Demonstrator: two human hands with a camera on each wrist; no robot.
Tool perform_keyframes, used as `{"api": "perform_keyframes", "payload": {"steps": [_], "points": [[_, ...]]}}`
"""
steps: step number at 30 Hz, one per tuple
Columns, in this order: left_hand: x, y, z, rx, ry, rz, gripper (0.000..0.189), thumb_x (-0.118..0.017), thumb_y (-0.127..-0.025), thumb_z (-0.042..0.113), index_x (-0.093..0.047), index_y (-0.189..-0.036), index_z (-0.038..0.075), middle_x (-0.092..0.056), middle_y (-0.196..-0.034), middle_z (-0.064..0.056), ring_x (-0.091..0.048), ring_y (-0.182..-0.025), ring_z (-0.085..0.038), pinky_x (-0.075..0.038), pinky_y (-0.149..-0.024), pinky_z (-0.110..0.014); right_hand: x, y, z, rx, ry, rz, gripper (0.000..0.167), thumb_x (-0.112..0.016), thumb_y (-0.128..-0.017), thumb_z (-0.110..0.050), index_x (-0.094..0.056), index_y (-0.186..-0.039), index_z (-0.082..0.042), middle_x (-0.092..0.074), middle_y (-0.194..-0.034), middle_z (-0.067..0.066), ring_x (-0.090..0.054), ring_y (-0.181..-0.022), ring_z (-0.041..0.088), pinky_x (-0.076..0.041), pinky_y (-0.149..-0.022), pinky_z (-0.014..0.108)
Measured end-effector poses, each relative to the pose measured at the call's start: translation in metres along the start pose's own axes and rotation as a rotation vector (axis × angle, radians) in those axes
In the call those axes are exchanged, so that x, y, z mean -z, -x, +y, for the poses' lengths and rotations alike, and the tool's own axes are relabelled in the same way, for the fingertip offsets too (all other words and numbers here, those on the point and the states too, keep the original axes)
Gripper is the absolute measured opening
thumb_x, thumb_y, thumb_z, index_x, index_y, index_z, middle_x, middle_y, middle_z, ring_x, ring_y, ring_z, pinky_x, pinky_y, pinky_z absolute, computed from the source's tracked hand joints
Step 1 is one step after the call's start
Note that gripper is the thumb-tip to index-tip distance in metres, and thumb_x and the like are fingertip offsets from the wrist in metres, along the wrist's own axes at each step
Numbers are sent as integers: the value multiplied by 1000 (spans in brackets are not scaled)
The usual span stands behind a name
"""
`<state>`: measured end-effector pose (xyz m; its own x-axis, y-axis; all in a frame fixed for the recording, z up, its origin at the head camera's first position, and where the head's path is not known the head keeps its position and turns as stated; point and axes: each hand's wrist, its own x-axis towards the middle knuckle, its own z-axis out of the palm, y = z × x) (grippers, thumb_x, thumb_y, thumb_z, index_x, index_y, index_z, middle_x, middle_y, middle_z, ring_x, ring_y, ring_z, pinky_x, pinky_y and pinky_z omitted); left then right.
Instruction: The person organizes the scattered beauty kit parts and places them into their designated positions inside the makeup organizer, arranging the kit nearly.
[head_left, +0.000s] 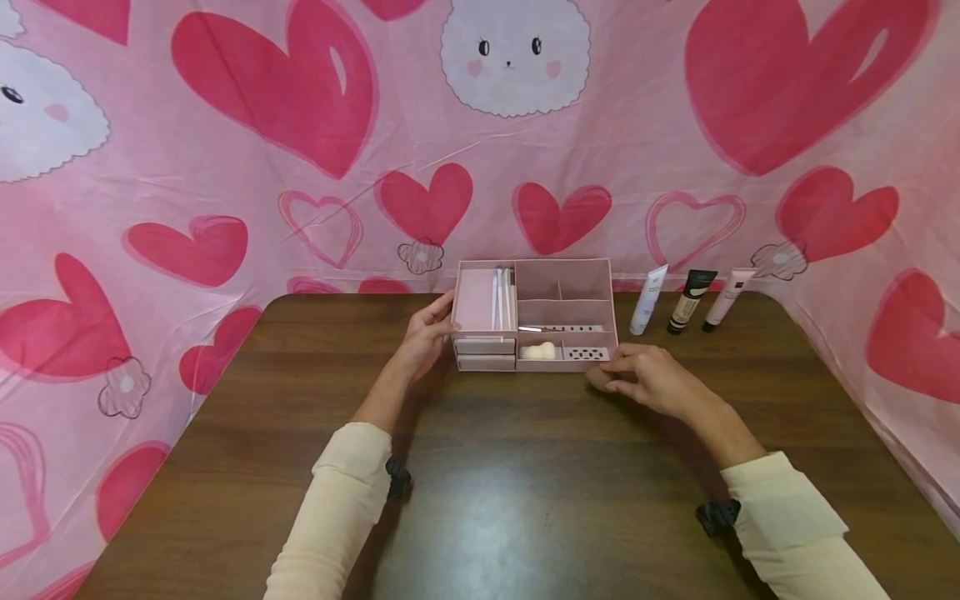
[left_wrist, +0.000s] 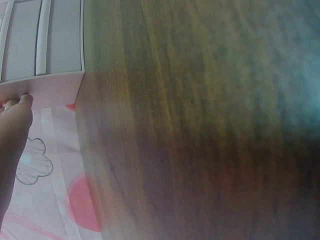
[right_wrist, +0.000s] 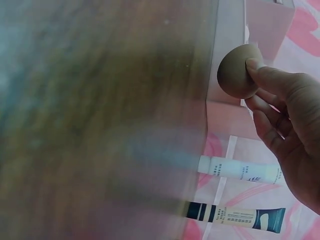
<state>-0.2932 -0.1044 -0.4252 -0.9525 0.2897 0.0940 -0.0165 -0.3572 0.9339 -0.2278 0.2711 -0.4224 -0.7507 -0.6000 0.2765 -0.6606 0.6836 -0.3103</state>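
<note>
A pink desktop organizer [head_left: 562, 289] stands near the back of the table. My left hand [head_left: 423, 340] rests against its left side, fingertips touching the wall, as the left wrist view shows. With thumb and fingers my right hand [head_left: 654, 379] pinches a brown egg-shaped makeup sponge [right_wrist: 239, 71] close to the organizer's front right corner. Inside the organizer, a cream-coloured sponge [head_left: 538, 351] lies in a front compartment beside a dotted compartment floor [head_left: 586, 354]. Several slim sticks [head_left: 503, 298] stand in the left part, above two drawers [head_left: 486, 363].
To the right of the organizer stand three tubes: a white one [head_left: 648, 302], a beige one with a black top [head_left: 683, 307] and a pink one [head_left: 729, 300]. Pink cloth with hearts [head_left: 330, 92] hangs behind the wooden table [head_left: 480, 483].
</note>
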Motion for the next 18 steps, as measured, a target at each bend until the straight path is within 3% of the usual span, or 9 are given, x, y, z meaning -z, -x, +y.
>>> {"api": "perform_keyframes", "payload": {"steps": [2, 5, 9, 12, 15, 18], "points": [[0, 0, 0, 0, 2, 1, 73, -39, -91, -16, -15, -159, -8, -14, -170, -23, -18, -158, -34, -43, -110, -16, 1, -2, 0, 11, 6, 20, 25, -82, -80, -3, -79, -105, -1, -73, -97, 7, -66, -81, 14, -58, -69, 33], [0, 0, 0, 5, -4, 2, 72, -39, -91, -15, -16, -159, -7, -14, -170, -21, -18, -158, -34, -32, -123, -28, 3, -5, 1, 31, 26, 56, 26, -84, -78, -2, -79, -104, -1, -73, -95, 8, -66, -80, 14, -58, -68, 34], [1, 0, 0, 3, -3, 0, 73, -39, -91, -15, -15, -159, -7, -14, -170, -21, -18, -158, -34, -23, -128, -38, 8, -10, 0, 46, 48, 94, 27, -85, -76, -3, -80, -103, -1, -71, -90, 5, -62, -75, 12, -55, -64, 31], [0, 0, 0, 0, -1, -1, 73, -39, -91, -15, -16, -159, -7, -14, -170, -22, -18, -158, -34, -32, -124, -30, 12, -13, 0, 33, 54, 95, 28, -85, -77, -4, -80, -104, -2, -70, -87, 3, -60, -73, 10, -52, -63, 29], [0, 0, 0, -8, 8, -3, 73, -39, -90, -16, -16, -159, -8, -15, -170, -24, -18, -157, -35, -44, -108, -16, 15, -17, 0, 25, 49, 83, 28, -84, -79, -4, -79, -106, -2, -71, -90, 5, -61, -74, 13, -53, -65, 31], [0, 0, -1, -16, 14, -8, 72, -38, -90, -16, -15, -158, -10, -14, -169, -25, -17, -157, -36, -46, -97, -10, 17, -21, 1, 26, 44, 71, 29, -82, -80, -1, -78, -109, -1, -73, -94, 8, -64, -77, 17, -55, -67, 33]]}}
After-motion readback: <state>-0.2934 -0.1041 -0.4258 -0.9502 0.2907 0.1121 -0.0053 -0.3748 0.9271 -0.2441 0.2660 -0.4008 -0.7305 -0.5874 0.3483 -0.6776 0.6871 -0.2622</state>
